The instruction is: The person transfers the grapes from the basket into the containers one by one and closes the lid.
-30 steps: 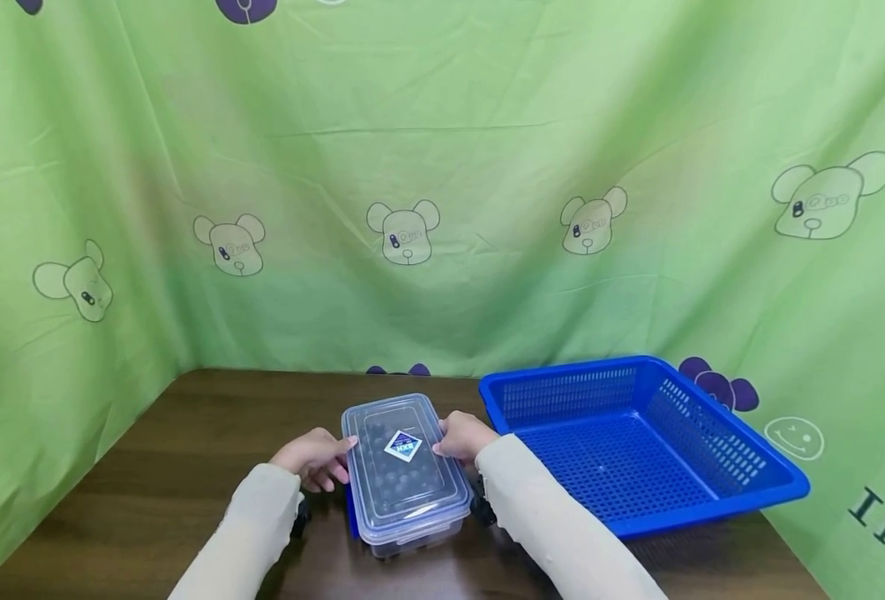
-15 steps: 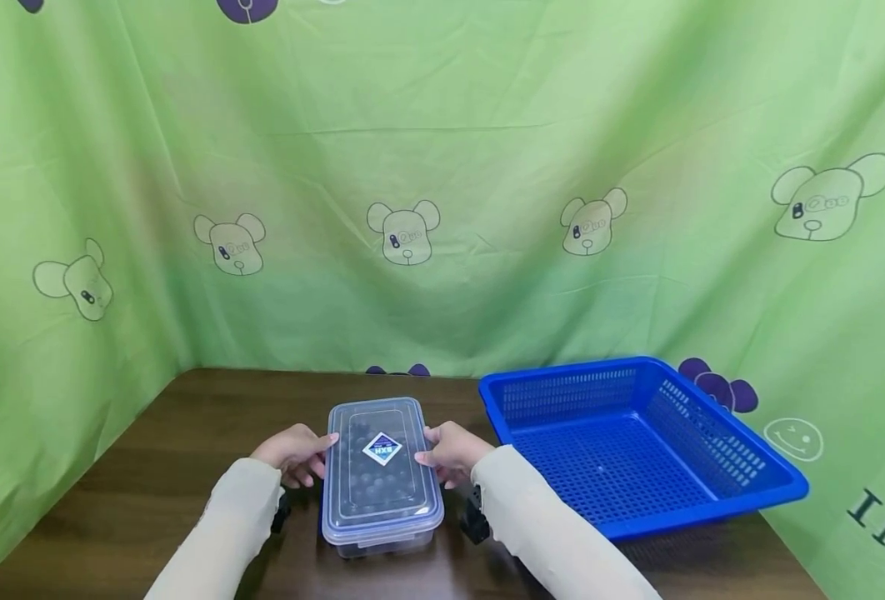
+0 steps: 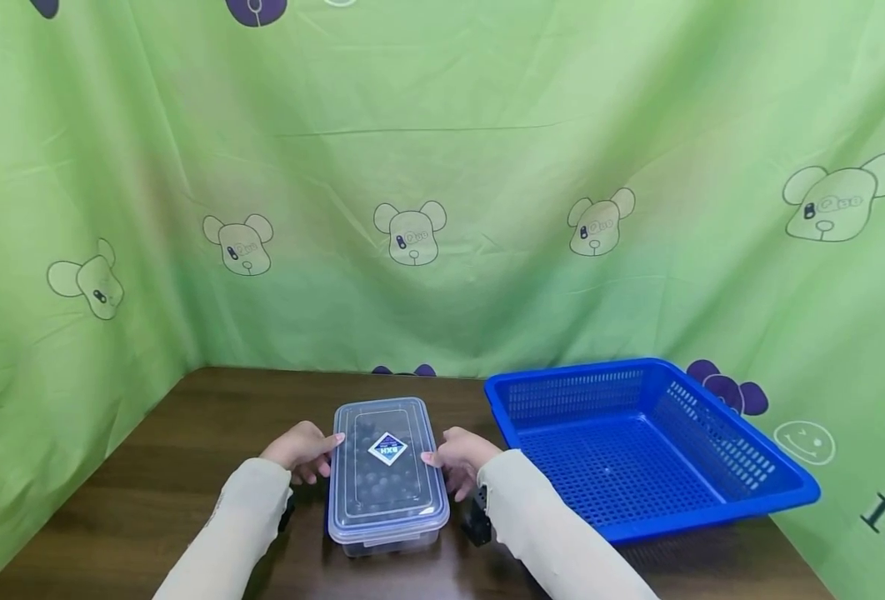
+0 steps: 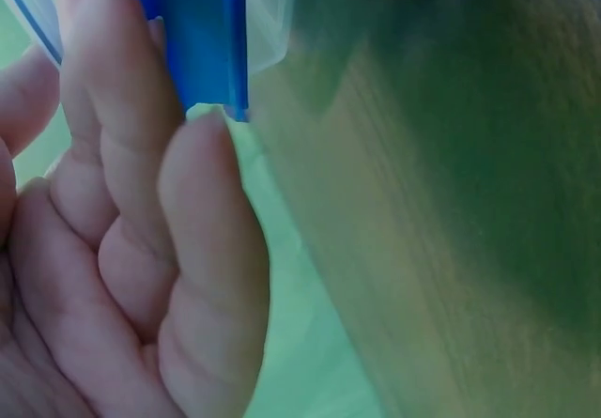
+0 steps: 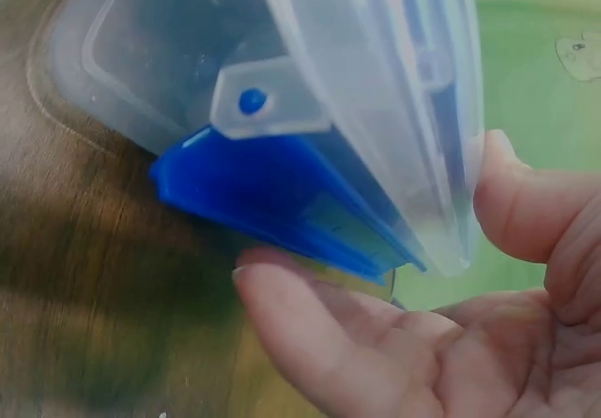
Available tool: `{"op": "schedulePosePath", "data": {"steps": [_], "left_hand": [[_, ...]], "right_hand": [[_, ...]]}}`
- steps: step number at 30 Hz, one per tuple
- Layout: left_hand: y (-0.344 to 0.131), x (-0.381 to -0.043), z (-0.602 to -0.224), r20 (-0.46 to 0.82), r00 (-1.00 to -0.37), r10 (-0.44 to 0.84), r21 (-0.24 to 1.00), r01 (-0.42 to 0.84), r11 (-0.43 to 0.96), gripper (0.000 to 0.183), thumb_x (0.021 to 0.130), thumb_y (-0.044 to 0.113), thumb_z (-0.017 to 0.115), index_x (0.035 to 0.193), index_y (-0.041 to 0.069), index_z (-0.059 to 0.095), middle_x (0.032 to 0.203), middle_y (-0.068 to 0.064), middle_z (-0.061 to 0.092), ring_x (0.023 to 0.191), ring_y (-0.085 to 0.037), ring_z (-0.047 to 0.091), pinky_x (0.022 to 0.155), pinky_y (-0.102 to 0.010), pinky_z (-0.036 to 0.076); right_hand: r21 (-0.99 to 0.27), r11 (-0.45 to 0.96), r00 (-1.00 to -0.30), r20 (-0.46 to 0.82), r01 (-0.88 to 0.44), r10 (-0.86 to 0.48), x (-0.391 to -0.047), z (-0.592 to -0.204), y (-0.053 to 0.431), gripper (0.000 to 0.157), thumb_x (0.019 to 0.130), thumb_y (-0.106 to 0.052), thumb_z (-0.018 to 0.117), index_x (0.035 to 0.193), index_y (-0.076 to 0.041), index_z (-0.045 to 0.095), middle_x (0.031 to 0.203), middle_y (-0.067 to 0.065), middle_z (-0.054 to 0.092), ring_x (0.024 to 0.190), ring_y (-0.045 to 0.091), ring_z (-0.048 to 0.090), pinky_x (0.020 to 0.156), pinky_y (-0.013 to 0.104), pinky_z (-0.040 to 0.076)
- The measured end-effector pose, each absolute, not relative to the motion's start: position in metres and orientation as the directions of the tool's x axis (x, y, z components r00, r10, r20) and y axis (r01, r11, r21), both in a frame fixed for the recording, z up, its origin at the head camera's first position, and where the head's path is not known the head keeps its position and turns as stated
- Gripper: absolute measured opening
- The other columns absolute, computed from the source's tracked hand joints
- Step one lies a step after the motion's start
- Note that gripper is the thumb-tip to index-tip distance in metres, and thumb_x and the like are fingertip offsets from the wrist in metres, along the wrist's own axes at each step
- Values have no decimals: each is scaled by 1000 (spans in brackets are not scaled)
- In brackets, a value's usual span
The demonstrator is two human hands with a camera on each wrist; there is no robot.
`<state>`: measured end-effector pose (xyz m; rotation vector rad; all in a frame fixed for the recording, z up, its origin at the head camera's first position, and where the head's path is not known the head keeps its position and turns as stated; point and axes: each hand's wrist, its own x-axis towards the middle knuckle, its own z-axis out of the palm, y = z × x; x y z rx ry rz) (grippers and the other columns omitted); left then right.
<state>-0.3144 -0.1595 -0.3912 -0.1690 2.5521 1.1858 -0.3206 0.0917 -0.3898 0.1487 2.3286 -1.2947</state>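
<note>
A clear plastic food container [image 3: 387, 500] with dark round contents stands on the table between both hands. Its translucent lid [image 3: 367, 425] carries a diamond-shaped blue and white label [image 3: 387, 448]. My left hand [image 3: 300, 452] has its thumb on the lid's left edge. In the left wrist view its fingertips lie against a blue latch [image 4: 202, 42] on the container's side. My right hand [image 3: 463, 458] touches the lid's right edge with its thumb, its fingers loosely spread. In the right wrist view a blue side latch [image 5: 272, 193] slants outward from the container, one fingertip just below it.
A large blue plastic basket [image 3: 656, 517] with slotted walls stands to the right, close to the right forearm. The brown wooden table [image 3: 150, 475] spreads out to the left. A green curtain [image 3: 442, 317] with bear drawings hangs behind and at the sides.
The container has shifted left and turned straighter, both hands moving with it. A blue strip seen along its left side a second ago barely shows now in the head view.
</note>
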Motion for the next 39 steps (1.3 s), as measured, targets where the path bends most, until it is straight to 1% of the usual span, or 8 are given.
{"op": "schedulePosePath", "data": {"steps": [5, 10, 12, 17, 23, 27, 34, 39], "left_hand": [[-163, -315, -395, -343, -939, 22, 720, -247, 648, 43, 99, 33, 52, 68, 5, 62, 57, -1, 58, 45, -12, 47, 48, -28, 38], [-166, -316, -398, -348, -937, 22, 729, -255, 635, 43, 99, 34, 51, 69, 4, 62, 56, -2, 58, 44, -12, 47, 47, -27, 38], [-166, -316, -399, -348, -937, 30, 734, -252, 631, 43, 99, 34, 51, 70, 4, 62, 56, -2, 58, 45, -12, 48, 47, -27, 39], [-167, -316, -402, -358, -933, 41, 735, -255, 628, 43, 99, 34, 51, 73, 2, 62, 57, -2, 59, 45, -12, 48, 48, -28, 40], [-169, -315, -402, -357, -933, 46, 736, -251, 628, 42, 99, 35, 51, 74, 2, 63, 58, -3, 59, 45, -12, 48, 47, -28, 39], [-168, -315, -399, -351, -935, 48, 733, -243, 635, 42, 99, 35, 52, 73, 3, 62, 59, -3, 60, 46, -12, 48, 47, -27, 39], [-166, -315, -399, -359, -932, 51, 737, -250, 628, 40, 99, 33, 52, 73, 4, 61, 60, -3, 60, 46, -12, 48, 46, -26, 39], [-165, -317, -397, -359, -932, 50, 738, -250, 627, 40, 99, 34, 52, 74, 4, 61, 60, -3, 60, 46, -12, 48, 46, -26, 38]], "right_hand": [[-788, 539, -877, -448, 297, -173, -321, -389, 87, 65, 94, -11, 60, 143, 12, 23, 97, 27, 63, 85, 43, 65, 61, 51, 55], [-782, 545, -866, -464, 301, -187, -322, -389, 88, 52, 94, -13, 60, 132, 13, 36, 97, 25, 63, 86, 44, 65, 64, 53, 55], [-782, 538, -858, -477, 315, -189, -323, -392, 90, 45, 94, -14, 61, 125, 12, 42, 100, 27, 63, 89, 47, 63, 67, 58, 53], [-796, 464, -831, -520, 388, -198, -324, -395, 94, 38, 92, -13, 64, 116, 9, 43, 105, 30, 62, 97, 54, 58, 78, 73, 40], [-783, 507, -811, -531, 360, -245, -327, -397, 97, 24, 95, -19, 60, 102, 3, 54, 91, 19, 67, 87, 41, 65, 75, 69, 45], [-773, 518, -808, -540, 365, -236, -328, -398, 99, 27, 95, -22, 60, 105, 3, 53, 91, 18, 66, 88, 42, 65, 75, 66, 47], [-786, 466, -816, -542, 406, -204, -324, -398, 98, 52, 94, -18, 63, 132, 9, 41, 100, 26, 62, 101, 48, 60, 77, 62, 49], [-814, 415, -855, -500, 407, -141, -322, -391, 95, 64, 90, -10, 66, 141, 9, 31, 120, 35, 52, 112, 51, 52, 81, 65, 46]]}}
